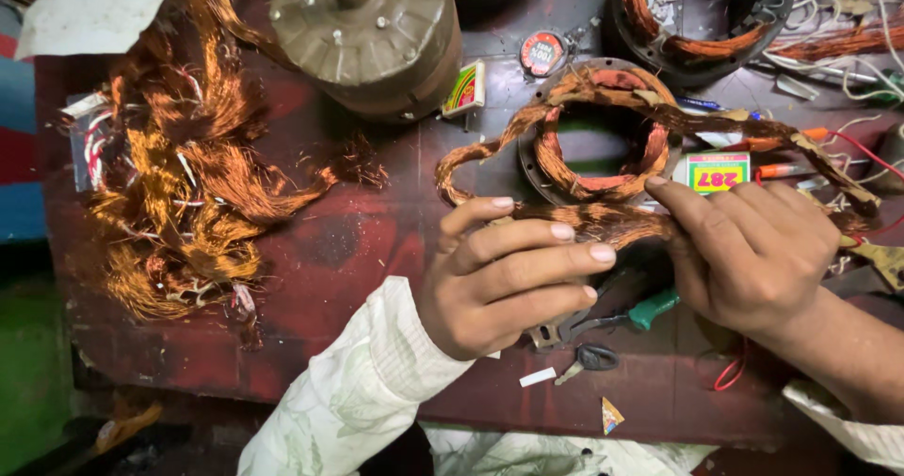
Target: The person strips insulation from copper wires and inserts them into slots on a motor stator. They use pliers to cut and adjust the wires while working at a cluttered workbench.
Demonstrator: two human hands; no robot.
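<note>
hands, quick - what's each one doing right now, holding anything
Left hand: fingers curled, gripping the copper wire coil.
Right hand: closed on the same coil, pinching it farther along.

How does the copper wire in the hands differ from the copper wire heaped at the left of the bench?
The copper coil is wound in tidy bundled loops with tape wraps; the loose wire heap is frayed and tangled. The left hand and right hand hold the coil; the heap lies untouched on the bench. Both are orange copper.
</note>
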